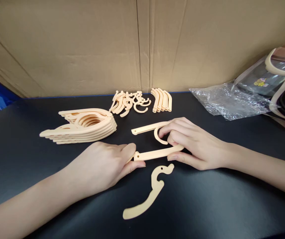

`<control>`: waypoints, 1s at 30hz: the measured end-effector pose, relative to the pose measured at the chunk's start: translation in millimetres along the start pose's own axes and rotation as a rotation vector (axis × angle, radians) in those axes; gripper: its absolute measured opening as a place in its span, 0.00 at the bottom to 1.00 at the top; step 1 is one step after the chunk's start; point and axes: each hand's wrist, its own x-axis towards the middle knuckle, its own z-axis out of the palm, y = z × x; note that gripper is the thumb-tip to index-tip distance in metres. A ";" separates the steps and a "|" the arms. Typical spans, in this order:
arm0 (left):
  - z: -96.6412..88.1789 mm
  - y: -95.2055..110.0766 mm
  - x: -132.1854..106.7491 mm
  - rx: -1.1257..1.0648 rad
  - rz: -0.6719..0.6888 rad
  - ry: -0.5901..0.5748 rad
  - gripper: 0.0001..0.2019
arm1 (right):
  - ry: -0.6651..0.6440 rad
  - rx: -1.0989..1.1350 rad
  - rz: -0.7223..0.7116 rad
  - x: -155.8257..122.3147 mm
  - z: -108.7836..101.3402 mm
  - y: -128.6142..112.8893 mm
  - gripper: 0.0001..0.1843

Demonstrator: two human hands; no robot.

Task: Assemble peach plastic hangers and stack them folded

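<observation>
The hanger [154,154] is held between the right hand [194,142], by which its curved end is gripped, and the left hand [107,162], by which its near bar's tip is pinched. Below, a loose piece [148,198] is seen on the table [219,202].

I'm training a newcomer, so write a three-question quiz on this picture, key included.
1. True or false: the right hand touches the pale frame.
2. As the picture shows it, which stands to the left of the frame?
A) The stack of pale pieces
B) The clear plastic
C) The bundle of curved bars
3. Which hand is at the holed end of the frame's nearer bar?

Key:
1. True; its thumb and fingers are on the frame.
2. A; the stack stands at the left on the black table.
3. The left hand; its thumb is right by that hole.
</observation>
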 end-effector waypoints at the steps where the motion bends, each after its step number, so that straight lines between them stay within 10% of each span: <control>1: -0.1 0.2 0.0 0.007 0.003 0.004 0.21 | -0.004 0.009 0.004 0.2 0.0 0.1 0.12; 30: -8.8 8.8 6.2 0.093 0.131 0.153 0.14 | -0.025 0.134 0.070 1.2 3.2 2.8 0.18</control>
